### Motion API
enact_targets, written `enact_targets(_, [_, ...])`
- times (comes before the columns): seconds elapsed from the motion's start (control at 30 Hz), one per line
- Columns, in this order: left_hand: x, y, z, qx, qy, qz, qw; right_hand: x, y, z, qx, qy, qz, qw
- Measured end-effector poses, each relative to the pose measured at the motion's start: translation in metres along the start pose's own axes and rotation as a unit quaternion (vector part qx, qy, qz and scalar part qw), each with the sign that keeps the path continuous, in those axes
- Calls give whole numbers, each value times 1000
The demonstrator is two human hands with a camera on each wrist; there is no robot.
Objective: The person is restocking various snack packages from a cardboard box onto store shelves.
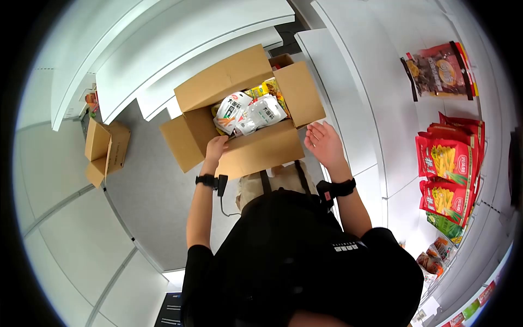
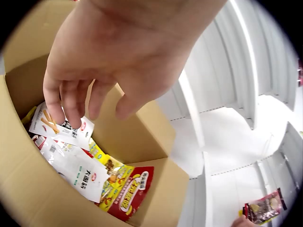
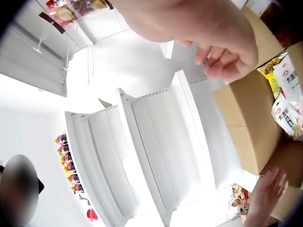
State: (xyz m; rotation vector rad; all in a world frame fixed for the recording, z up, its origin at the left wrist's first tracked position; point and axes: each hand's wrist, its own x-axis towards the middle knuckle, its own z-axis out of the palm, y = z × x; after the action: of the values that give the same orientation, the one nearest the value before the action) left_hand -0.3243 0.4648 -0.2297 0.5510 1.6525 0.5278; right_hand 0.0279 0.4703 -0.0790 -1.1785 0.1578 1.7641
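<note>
Left hand (image 1: 217,148) is hanging by cardboard box (image 1: 199,126), grip apart | right hand (image 1: 326,145) is hanging opposite, grip apart | white snack pouches (image 1: 231,111) are lying inside, outspread flaps (image 1: 223,79) likely leaving them reachable

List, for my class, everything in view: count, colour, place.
Large box: one, brown, centre.
Packets: several, white, yellow, red, inside it.
Small box: one, brown, left.
Shelves: several, white, both sides.
Hanging packets: count unclear, pinkish, upper right.
Red packets: several, red, right.
Green packaging: count unclear, green, below those.
Bottles: about six, dark, shelf, right wrist view.
Wrist devices: two, black, worn.
Shirt: one, black, worn.
Left hand: one, bare, near-left of box.
Right hand: one, bare, right of box.
</note>
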Motion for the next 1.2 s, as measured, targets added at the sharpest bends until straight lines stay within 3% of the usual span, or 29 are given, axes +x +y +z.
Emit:
enact_targets(0.07, [39,-5,-3,-5,16,-41,999,4,6,-8,34,14,22,999])
enact_targets(0.17, [127,-34,-10,187,27,-19,982,14,22,-30,88,41,47,994])
enact_targets(0.23, [192,-64,-16,365,10,81,927,13,36,-42,107,64,61,990])
enact_targets(0.3, [228,-72,-14,533,-13,203,821,13,57,-52,135,87,60,985])
enact_targets(0.37, [247,-60,-4,487,-3,165,858,10,76,-64,136,119,60,982])
enact_targets(0.43, [320,-104,-3,566,-28,177,804,2,94,-77,150,151,61,975])
enact_targets(0.5, [303,-66,8,386,15,65,920,-6,105,-89,160,183,52,969])
enact_targets(0.63, [335,-62,20,434,18,127,891,-26,119,-107,175,245,16,953])
enact_targets(0.73, [370,-68,26,431,-29,105,896,-40,131,-119,188,266,-7,945])
enact_targets(0.8, [379,-73,28,425,-20,142,894,-46,139,-123,203,284,-16,937])
enact_targets(0.87, [365,-65,32,399,10,168,902,-53,146,-128,214,288,-22,933])
enact_targets(0.97, [323,-34,28,447,9,189,874,-62,154,-131,215,284,-30,934])
enact_targets(1.03, [319,-55,23,460,100,403,785,-63,158,-130,215,273,-38,937])
enact_targets(1.1, [308,-54,17,432,68,279,855,-61,160,-125,210,250,-45,944])
enact_targets(1.2, [269,-45,11,441,54,276,852,-66,160,-116,197,209,-48,957])
